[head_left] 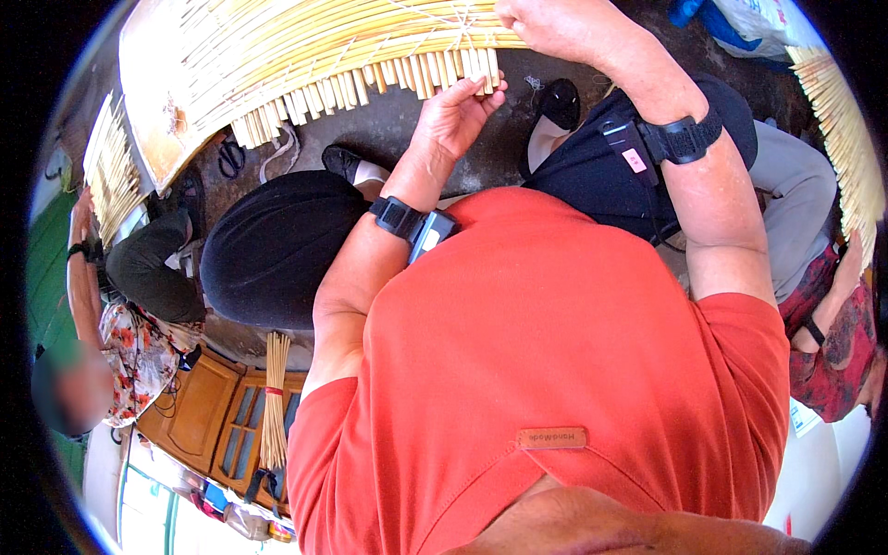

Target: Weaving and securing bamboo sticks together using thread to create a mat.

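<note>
A curved mat of pale yellow sticks (pixel 351 46), tied with white string, spreads across the top of the view. Its cut stick ends form an uneven, stepped edge facing me. My left hand (pixel 455 116) is closed at that edge, with thumb and fingers pinching the end of a stick at the mat's right corner. Above and right of it, my right hand (pixel 560 28) is closed beside the mat's right edge, where several strings cross. Whatever sits in its fingers is hidden.
A brown board (pixel 165 120) lies under the mat's left side. Co-workers sit at left and right with stick mats (pixel 113 171) (pixel 840 129). Behind me, a tied stick bundle (pixel 275 402) leans on a wooden cabinet (pixel 199 393). A white-and-blue sack (pixel 758 20) stands at upper right.
</note>
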The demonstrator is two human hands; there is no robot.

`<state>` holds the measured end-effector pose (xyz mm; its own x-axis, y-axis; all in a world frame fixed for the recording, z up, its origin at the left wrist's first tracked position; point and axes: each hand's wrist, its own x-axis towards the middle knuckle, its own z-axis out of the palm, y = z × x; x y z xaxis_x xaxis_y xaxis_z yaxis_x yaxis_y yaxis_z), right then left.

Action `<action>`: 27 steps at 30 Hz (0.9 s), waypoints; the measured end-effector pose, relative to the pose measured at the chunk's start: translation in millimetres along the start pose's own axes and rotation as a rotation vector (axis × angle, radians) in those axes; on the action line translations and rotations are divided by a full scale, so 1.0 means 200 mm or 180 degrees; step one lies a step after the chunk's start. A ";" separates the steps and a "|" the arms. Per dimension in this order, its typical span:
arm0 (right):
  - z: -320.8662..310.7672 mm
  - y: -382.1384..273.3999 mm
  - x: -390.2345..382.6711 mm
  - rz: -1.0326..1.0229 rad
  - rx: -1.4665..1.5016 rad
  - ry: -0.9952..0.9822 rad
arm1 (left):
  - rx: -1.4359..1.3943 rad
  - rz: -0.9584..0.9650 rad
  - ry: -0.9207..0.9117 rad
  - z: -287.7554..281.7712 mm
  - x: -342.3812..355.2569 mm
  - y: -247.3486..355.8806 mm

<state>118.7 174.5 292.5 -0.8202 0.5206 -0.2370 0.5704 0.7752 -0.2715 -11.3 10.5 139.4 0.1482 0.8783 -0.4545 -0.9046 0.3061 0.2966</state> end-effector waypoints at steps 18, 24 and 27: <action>0.02 0.01 0.02 -0.0063 0.0008 0.0026 | 0.0007 -0.0033 0.0111 0.00 0.01 -0.01; 0.04 -0.01 0.05 -0.0127 -0.0438 -0.0036 | -0.0114 0.0132 0.0087 0.01 0.02 -0.02; 0.04 -0.02 0.05 -0.0153 -0.0455 -0.0052 | -0.0125 0.0133 0.0056 0.02 0.01 -0.02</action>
<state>107.8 173.5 283.2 -0.8450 0.4767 -0.2424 0.5177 0.8427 -0.1475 -5.5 12.8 139.4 0.1033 0.8833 -0.4573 -0.9248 0.2545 0.2827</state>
